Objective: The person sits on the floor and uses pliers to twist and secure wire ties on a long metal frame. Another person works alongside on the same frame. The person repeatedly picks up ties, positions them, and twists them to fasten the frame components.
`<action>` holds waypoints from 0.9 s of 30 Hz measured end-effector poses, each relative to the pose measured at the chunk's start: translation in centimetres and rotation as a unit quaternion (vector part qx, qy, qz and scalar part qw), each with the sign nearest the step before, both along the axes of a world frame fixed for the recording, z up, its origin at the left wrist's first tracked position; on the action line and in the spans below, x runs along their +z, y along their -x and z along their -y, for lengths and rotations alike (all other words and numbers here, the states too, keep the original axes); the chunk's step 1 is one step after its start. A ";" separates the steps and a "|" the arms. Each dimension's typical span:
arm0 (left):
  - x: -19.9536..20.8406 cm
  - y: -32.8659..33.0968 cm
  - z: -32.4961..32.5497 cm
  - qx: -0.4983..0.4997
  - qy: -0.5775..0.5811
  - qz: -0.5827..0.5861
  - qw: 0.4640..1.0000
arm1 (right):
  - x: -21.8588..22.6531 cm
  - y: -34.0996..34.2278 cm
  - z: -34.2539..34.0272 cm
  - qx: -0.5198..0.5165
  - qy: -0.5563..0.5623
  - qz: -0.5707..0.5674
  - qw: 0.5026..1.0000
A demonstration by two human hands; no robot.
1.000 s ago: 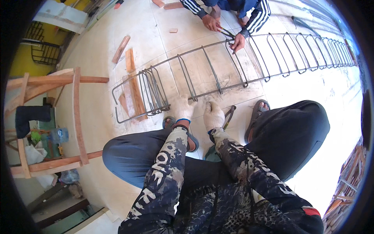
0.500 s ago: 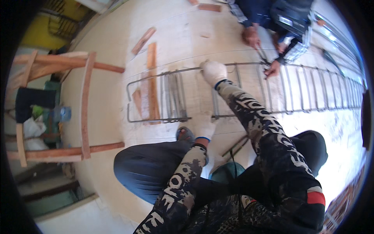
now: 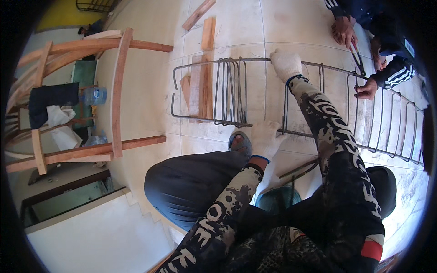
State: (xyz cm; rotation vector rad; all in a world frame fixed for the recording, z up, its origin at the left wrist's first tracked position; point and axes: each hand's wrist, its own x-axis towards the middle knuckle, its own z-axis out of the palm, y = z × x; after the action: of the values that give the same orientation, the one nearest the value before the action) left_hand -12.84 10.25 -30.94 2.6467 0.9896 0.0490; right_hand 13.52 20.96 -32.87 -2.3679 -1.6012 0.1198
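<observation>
A long steel rebar cage (image 3: 327, 67) lies across the floor in front of me, made of two long bars joined by rectangular stirrups. My right hand (image 3: 287, 64), in a white knitted glove, is closed round its far long bar. Also gloved in white, my left hand (image 3: 266, 139) grips the near bar, its fingertips partly hidden. Just left of my hands, several loose stirrups (image 3: 233, 91) are bunched together on the bars. One single stirrup (image 3: 285, 107) spans the cage between my two hands.
Wooden boards (image 3: 195, 86) lie under the cage's left end. At the right a co-worker's hand (image 3: 344, 32) holds red-handled pliers (image 3: 357, 57); their other hand (image 3: 367, 88) touches a stirrup. A wooden frame (image 3: 117, 91) stands left. My sandalled foot (image 3: 240, 143) is beside the near bar.
My view has swung, so the whole scene sits further right. Both my hands keep their places on the bars. The co-worker's pliers have come away from the bar slightly.
</observation>
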 end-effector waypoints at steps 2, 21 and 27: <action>-0.2 -0.2 0.4 0.002 0.002 0.010 1.000 | -0.1 -0.3 0.3 -0.011 -0.007 -0.002 1.000; -1.3 0.7 -0.4 -0.073 -0.069 0.034 0.994 | 4.8 0.6 5.1 -0.162 -0.131 -0.098 0.973; -2.5 1.4 -0.6 -0.101 -0.092 0.033 0.990 | 7.6 4.0 16.4 -0.360 -0.234 -0.272 0.861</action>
State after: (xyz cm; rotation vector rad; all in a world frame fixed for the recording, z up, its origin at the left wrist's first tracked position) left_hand -14.25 10.88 -33.45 2.8792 0.7219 0.1878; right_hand 9.50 4.51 -25.25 -2.1028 -0.3759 0.1919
